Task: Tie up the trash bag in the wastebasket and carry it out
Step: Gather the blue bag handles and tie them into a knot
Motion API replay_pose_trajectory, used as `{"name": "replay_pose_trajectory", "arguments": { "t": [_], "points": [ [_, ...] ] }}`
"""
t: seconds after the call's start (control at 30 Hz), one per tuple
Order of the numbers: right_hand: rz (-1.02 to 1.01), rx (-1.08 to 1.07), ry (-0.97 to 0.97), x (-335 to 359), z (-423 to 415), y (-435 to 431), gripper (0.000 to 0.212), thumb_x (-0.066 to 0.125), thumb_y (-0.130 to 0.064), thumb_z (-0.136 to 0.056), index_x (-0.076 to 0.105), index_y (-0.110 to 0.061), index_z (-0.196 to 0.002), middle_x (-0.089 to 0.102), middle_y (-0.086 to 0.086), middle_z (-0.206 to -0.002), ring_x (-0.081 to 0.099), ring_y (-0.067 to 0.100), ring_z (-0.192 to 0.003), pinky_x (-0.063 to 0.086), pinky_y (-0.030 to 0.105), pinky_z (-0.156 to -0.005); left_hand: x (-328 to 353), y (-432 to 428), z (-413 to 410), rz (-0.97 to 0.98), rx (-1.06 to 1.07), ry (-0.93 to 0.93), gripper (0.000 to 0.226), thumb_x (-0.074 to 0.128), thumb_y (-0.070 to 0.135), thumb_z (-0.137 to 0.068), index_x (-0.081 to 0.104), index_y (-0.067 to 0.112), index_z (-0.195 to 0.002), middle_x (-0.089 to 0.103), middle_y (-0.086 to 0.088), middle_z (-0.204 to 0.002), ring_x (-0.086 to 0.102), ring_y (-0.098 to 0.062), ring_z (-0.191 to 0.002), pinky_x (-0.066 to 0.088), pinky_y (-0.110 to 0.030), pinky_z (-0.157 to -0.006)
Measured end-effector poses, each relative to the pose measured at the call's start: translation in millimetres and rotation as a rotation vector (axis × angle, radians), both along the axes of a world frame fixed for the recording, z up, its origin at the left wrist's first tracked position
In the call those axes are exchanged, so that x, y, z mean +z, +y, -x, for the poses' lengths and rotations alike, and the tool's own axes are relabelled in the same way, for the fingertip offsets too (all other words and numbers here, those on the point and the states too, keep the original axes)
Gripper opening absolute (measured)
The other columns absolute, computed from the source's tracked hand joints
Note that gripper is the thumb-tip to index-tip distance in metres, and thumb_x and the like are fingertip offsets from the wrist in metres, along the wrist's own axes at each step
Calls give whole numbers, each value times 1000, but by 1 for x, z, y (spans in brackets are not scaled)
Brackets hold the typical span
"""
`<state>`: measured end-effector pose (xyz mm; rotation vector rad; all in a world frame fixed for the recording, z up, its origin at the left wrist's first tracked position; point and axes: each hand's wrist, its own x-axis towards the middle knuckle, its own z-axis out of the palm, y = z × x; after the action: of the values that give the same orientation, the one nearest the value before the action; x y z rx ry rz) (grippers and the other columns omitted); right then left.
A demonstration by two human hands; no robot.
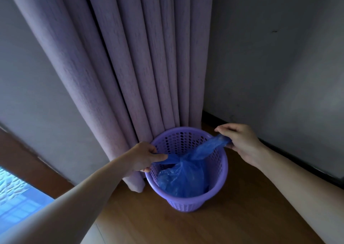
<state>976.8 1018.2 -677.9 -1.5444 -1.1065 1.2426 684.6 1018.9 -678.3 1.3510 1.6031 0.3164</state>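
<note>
A purple perforated wastebasket (222, 171) stands on the wooden floor in the corner. Inside it sits a blue trash bag (184, 180) whose top is gathered into two twisted ends that cross at a knot near the basket's middle. My left hand (144, 157) pinches the left end over the basket's left rim. My right hand (240, 141) grips the right end, pulled taut up past the right rim. The bag's body stays down inside the basket.
A mauve pleated curtain (130, 67) hangs right behind the basket and touches its back rim. Grey walls meet on the right above a dark baseboard (279, 150). A wooden floor (232, 221) lies in front. A window frame with bright glass (16, 197) is at lower left.
</note>
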Motion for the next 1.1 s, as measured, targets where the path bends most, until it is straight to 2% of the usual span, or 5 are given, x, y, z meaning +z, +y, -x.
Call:
{"name": "replay_pose_trajectory", "arguments": {
  "t": [0.27, 0.53, 0.8, 0.93, 1.1],
  "points": [
    [1, 31, 601, 6, -5, 2, 31, 47, 1, -99, 67, -10, -120, 70, 12, -102, 70, 23, -102, 57, 39, -94, 6, 0, -15, -25, 471, -702, 16, 54, 14, -97, 60, 11, -83, 61, -4, -78, 56, -14, -70, 48, -25, -72],
    [-27, 214, 17, -7, -7, -4, 34, 34, -13, -107, 67, -17, -114, 68, 11, -99, 70, 15, -78, 55, 34, -65, 20, 5, -11, -9, 658, -1183, 26, 46, 15, -100, 51, 15, -74, 30, 6, -50, 27, -8, -40, 41, -20, -44],
    [-74, 399, -740, -19, -10, -7, 30, 43, -40, -103, 65, -24, -89, 69, 1, -79, 65, 8, -63, 40, 14, -50, 23, 6, -12, -84, 653, -1110, 27, 46, 12, -99, 49, 16, -72, 28, 8, -47, 23, -6, -35, 21, -18, -34],
    [31, 355, -497, -11, -21, -6, 55, 61, -59, -85, 76, -7, -78, 68, 0, -60, 63, 11, -53, 42, 20, -52, 20, 2, -9, -51, 392, -780, 32, 44, 10, -99, 46, 18, -69, 30, 5, -54, 26, -6, -39, 22, -17, -37],
    [152, 356, 380, 3, -30, -6, 39, 80, -31, -75, 72, 4, -89, 71, 20, -89, 70, 26, -81, 53, 39, -80, 12, -8, -13, 43, 11, -162, 31, 48, 14, -99, 47, 14, -68, 29, 3, -52, 24, -7, -38, 20, -19, -40]
  ]
}}
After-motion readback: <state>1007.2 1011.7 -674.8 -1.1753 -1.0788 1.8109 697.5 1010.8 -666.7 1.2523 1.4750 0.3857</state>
